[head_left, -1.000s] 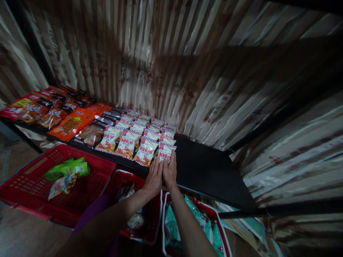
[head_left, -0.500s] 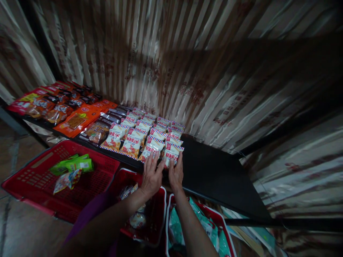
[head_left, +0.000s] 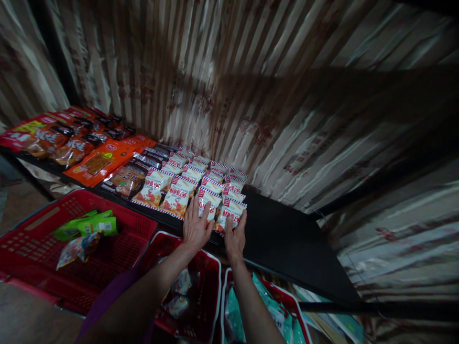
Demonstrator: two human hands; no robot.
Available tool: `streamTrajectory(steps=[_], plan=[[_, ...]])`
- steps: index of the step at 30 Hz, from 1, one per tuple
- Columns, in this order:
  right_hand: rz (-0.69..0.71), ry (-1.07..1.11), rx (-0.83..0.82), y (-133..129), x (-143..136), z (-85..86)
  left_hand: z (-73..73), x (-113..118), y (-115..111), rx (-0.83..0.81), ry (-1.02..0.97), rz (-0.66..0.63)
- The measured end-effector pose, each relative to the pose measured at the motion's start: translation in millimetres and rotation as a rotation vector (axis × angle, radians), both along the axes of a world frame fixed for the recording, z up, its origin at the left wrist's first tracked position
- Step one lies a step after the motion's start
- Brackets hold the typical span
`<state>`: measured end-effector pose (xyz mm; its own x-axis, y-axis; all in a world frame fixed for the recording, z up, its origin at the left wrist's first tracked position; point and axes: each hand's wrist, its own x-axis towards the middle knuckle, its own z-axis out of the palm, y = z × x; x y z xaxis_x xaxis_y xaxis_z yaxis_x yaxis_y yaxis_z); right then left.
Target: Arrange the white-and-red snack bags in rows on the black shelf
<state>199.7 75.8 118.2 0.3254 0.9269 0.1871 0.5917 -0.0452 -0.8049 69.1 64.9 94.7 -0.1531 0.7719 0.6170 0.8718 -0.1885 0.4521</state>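
Packet (head_left: 234, 205) lies against the fingers (head_left: 243, 220) of the right hand (head_left: 235, 242)

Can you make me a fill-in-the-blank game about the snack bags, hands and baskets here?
The front row has ____ white snack bags in it.
The hand at the right edge of the rightmost front bag is the person's ____ hand.
The shelf under the snack bags is colored ____.
In the leftmost red basket, the packets beside the multicolored packet are bright ____.

Missing words: four; right; black; green.
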Motion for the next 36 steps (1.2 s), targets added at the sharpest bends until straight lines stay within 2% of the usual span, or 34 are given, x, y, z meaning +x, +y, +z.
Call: streamTrajectory(steps=[14, 30, 36], plan=[[-0.006, -0.022, 0.024, 3.3, -3.4, -1.5, 3.6, -0.4, 2.1, 0.058, -0.023, -0.021], [-0.041, -0.120, 0.042, 4.5, -5.3, -8.7, -0.6, -3.0, 1.6, 0.025, 0.001, -0.042], [-0.030, -0.196, 0.130, 3.1, -7.7, -14.3, -4.5, -6.3, 3.0, 0.007, 0.007, -0.068]])
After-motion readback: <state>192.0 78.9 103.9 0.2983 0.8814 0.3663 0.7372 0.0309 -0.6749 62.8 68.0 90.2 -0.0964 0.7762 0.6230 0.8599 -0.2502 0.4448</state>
